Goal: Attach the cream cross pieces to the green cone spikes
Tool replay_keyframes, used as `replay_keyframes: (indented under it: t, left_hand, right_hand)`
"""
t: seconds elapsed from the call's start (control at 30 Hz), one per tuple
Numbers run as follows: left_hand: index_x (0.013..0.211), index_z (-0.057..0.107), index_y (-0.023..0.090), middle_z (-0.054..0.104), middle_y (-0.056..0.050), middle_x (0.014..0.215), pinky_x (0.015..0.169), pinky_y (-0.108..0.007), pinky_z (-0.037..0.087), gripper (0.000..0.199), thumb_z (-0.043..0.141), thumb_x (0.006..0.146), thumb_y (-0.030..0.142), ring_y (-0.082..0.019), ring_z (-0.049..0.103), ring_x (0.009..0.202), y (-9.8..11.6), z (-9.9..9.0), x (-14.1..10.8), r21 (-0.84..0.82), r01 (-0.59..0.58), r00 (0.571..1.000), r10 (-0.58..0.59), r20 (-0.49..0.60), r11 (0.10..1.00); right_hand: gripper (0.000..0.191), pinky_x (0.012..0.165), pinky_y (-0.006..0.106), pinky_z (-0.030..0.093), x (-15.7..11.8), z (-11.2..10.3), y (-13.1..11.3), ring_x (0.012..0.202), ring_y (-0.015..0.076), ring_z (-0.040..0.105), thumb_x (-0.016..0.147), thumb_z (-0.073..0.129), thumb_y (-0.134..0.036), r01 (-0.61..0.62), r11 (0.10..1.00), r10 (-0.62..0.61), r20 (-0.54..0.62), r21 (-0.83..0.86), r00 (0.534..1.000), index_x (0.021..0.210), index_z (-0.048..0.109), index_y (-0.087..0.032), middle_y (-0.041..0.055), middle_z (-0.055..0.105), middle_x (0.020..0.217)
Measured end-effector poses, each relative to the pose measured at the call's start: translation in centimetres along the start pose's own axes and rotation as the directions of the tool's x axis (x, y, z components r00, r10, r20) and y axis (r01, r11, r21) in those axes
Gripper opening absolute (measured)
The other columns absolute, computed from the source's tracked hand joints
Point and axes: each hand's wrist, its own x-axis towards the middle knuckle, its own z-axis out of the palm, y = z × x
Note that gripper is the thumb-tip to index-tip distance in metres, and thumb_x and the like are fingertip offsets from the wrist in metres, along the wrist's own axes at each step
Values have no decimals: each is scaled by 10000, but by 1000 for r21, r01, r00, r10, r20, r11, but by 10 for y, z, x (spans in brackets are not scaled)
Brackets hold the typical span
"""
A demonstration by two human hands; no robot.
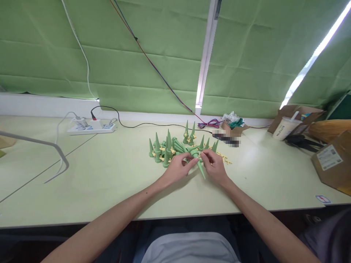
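Note:
Over the table, my left hand point(181, 165) grips a green plastic watering spike point(200, 170) by its wider collar, the tapered point slanting down toward me. My right hand point(215, 165) is closed in a pinch right beside that collar; whatever lies between its fingertips is too small to make out. Just behind both hands is a cluster of similar green spikes point(157, 148), several standing point up with small yellow valves point(172, 150) on their sides. Other spikes point(178, 144) lie in a heap at the middle. Loose yellow valves point(225, 159) are scattered to the right of the cluster.
A white power strip point(91, 128) sits at the back left, its black cable running along the wall. A grey bent bar point(61, 155) juts in from the left. At the right are a cup point(286, 128) and cardboard boxes point(331, 162); a small box point(234, 128) stands behind.

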Motion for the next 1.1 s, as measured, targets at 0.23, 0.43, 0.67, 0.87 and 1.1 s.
replay_keyframes:
  t: [0.23,0.43,0.67,0.87,1.1]
  left_hand:
    - [798,555,175,546,11,731,485,-226,355,372,533,862,541,-83,451,496,-3,1,2,47,-80,995,82,-58,996]
    - [777,538,170,562,2,801,490,-226,348,372,565,846,535,-65,411,493,-3,1,2,78,-106,989,112,-91,991]
    - [1001,590,162,599,-11,822,492,-219,339,341,633,820,447,-83,448,546,-7,1,3,141,-135,981,152,-123,981]
    - [1058,598,170,607,-17,856,512,-216,375,299,639,818,343,-89,476,574,-13,3,5,149,-178,971,198,-132,973]
    - [1070,591,189,596,-20,925,537,-223,398,277,609,838,339,-70,446,552,-17,5,6,145,-212,963,232,-138,966]
  right_hand:
    - [227,513,240,310,0,0,1,527,99,374,954,480,-327,2,1000,-2,4,-24,1000,779,532,-192,-30,460,638]
    - [221,513,243,302,0,-1,3,521,101,373,951,481,-324,1,999,-1,13,-44,1000,778,531,-194,-33,454,627]
    - [224,511,245,298,-1,0,1,514,102,370,949,479,-312,16,999,-14,29,-43,999,762,525,-195,-31,453,617]
    - [242,505,245,289,-1,0,1,504,99,359,948,469,-302,21,997,-18,38,-73,999,735,510,-196,-33,441,599]
    - [241,502,240,294,-1,0,2,501,95,362,946,469,-294,22,998,-20,38,-67,999,732,511,-194,-36,439,593]
